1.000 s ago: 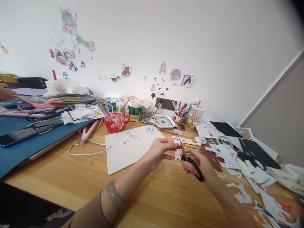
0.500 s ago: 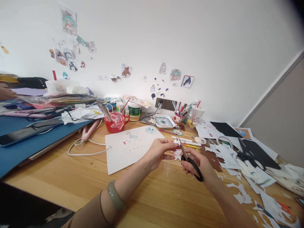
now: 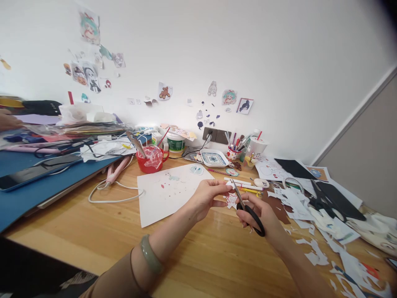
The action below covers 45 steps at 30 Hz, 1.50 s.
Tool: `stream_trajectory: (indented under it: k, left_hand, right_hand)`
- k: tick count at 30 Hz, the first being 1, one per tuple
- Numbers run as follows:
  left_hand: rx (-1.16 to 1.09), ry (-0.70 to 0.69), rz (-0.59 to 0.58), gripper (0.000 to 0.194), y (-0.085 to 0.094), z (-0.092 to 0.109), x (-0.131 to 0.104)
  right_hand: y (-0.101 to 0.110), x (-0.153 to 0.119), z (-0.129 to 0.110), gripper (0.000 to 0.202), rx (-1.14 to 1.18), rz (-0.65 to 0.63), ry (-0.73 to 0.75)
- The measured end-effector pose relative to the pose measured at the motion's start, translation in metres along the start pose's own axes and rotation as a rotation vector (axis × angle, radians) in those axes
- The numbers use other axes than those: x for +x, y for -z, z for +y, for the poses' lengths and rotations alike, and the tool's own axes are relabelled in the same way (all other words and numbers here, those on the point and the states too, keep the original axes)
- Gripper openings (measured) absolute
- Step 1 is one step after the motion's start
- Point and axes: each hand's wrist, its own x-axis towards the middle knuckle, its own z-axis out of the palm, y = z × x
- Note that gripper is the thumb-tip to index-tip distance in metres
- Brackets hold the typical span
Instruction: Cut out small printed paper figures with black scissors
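Observation:
Between the thumb and fingers of my left hand (image 3: pixel 208 198) is a small piece of white paper (image 3: pixel 230 184), mostly covered by the fingertips. My right hand (image 3: pixel 259 213) is closed around the black handles of a pair of scissors (image 3: pixel 254 220). Their metal blades point up and to the left, right at the paper's edge. Just below the paper lies a cut-out with red line drawing (image 3: pixel 231 200). To the left, a white sheet (image 3: pixel 167 194) with small coloured paper bits on it rests on the wooden table (image 3: pixel 198 256).
Paper scraps (image 3: pixel 316 252) and a second pair of black scissors (image 3: pixel 325 203) lie at the right. Behind my hands are pens (image 3: pixel 238 182), a patterned dish (image 3: pixel 214 158) and a cup of pens (image 3: pixel 233 154). A red mug (image 3: pixel 150 161) stands left, near a blue mat (image 3: pixel 27 194). Another person's hand (image 3: pixel 9 120) shows far left.
Almost nothing differs. My left hand and the paper have shifted very slightly, and the scissors stay at the paper's edge.

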Motion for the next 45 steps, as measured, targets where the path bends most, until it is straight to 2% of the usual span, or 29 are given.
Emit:
stream_trajectory:
  k: [7, 16, 45]
  left_hand:
    - [-0.001, -0.005, 0.028, 0.029, 0.0011, 0.0016, -0.0004]
    - [0.036, 0.026, -0.017, 0.025, 0.0001, -0.0016, 0.0001]
    - [-0.024, 0.012, 0.004, 0.022, 0.0001, -0.0008, 0.0008]
  right_hand:
    - [0.001, 0.0013, 0.0043, 0.017, -0.002, -0.014, 0.0]
    - [0.0011, 0.0022, 0.0024, 0.019, -0.008, 0.003, 0.011]
    - [0.0013, 0.0036, 0.0083, 0.023, 0.03, -0.031, -0.011]
